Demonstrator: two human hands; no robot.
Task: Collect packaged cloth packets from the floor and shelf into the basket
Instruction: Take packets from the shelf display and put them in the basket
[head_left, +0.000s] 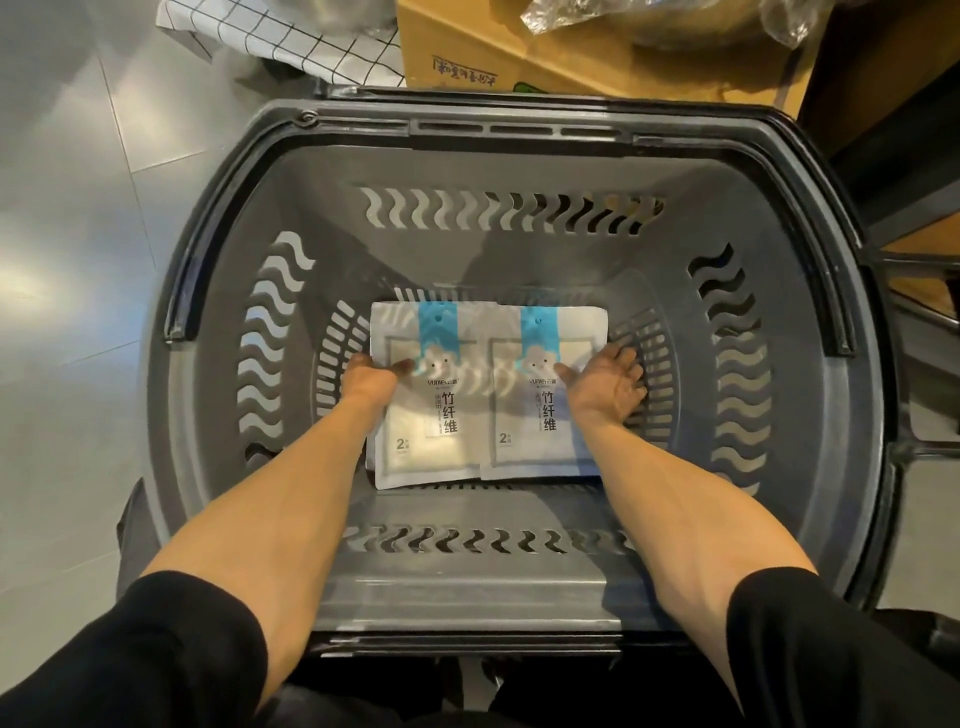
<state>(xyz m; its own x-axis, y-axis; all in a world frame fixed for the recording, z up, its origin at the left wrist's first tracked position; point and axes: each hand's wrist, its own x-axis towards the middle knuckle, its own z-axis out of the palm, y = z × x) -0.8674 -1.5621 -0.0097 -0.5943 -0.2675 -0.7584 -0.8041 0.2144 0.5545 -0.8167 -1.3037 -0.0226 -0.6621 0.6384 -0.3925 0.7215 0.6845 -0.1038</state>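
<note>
- Basket (519, 592): grey, two packets flat at its centre.
- Left packet (431, 431): touches right packet (535, 436), at its 9 o'clock.
- Left hand (371, 379): grip closed on left packet's 9 o'clock edge, thumb on top.
- Right hand (608, 387): grip open, fingers spread, thumb touching right packet.
- Box (467, 52): 12 o'clock, beyond basket.

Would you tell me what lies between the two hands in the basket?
In the head view, the left packet and right packet lie side by side between the left hand and right hand, their edges meeting.
</note>
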